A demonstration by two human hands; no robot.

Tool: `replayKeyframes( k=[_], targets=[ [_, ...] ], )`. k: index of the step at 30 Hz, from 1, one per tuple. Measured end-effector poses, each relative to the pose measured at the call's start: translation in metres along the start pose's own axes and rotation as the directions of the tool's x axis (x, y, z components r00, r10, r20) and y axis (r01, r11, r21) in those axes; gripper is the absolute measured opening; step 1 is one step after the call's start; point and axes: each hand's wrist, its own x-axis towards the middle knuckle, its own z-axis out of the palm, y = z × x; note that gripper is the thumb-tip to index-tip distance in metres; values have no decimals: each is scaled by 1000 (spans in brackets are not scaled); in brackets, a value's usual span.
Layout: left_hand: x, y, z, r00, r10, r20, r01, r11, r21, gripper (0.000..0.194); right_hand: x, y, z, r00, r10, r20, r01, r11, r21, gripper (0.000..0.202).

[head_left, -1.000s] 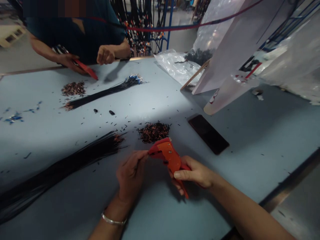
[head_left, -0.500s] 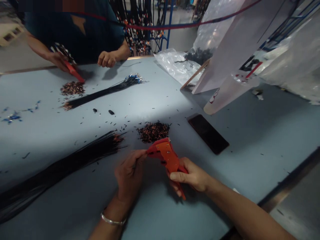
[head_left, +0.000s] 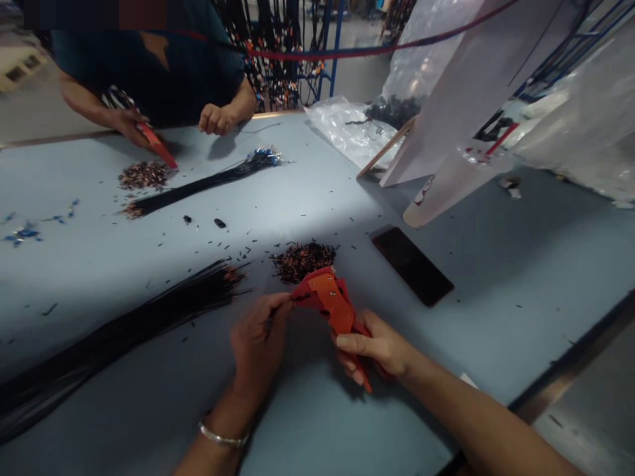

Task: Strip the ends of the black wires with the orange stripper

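My right hand is wrapped round the handles of a red-orange wire stripper. The tool's jaw end points left, toward my left hand, whose fingers are pinched at the jaws; a dark wire seems to lie between them, mostly hidden. Just beyond the tool is a pile of short black and copper-coloured clippings. A long bundle of black wires lies to the left, its copper-coloured ends near my left hand.
A phone lies right of the clippings, with a cup behind it. Across the table, a person holds another red tool beside a second clippings pile and wire bundle. Plastic bags lie at the back.
The stripper's handles are squeezed closer together and its head has tilted slightly. My left hand stays at the jaws. The other person's red tool has moved right and slightly down.
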Motion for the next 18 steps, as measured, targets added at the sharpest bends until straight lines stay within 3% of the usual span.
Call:
replayKeyframes(
  k=[7, 13, 18],
  targets=[
    [2, 3, 2, 999, -38, -3, 38, 999, 0, 15, 0, 1, -1, 1000, 15, -2, -15, 999, 49, 43],
    [5, -3, 1, 966, -247, -76, 242, 968, -66, 15, 0, -6, -8, 994, -49, -101, 72, 967, 244, 34],
    [4, 0, 2, 978, -207, -17, 206, 977, -62, 17, 0, -9, -6, 994, -88, -64, 98, 980, 172, 32]
  ],
)
